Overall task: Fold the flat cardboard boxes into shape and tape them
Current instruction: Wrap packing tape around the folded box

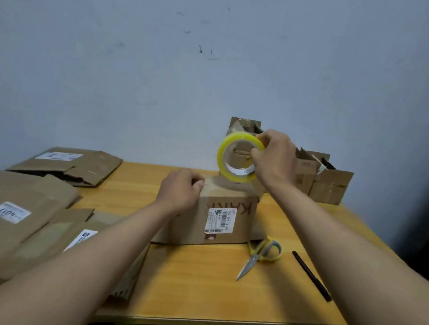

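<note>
A folded-up cardboard box [231, 216] with a white shipping label stands in the middle of the wooden table [197, 278]. My left hand [180, 191] rests curled on the box's top left edge, fingers pressing there, possibly pinching a tape end. My right hand [274, 159] grips a yellow roll of clear tape [224, 160] upright just above the box's top right. Flat cardboard boxes [14, 219] lie stacked at the left.
Yellow-handled scissors [259, 255] and a black pen [311, 276] lie right of the box near the front. Shaped boxes [329, 184] stand at the back right against the wall. Another flat box [71, 165] lies at the back left.
</note>
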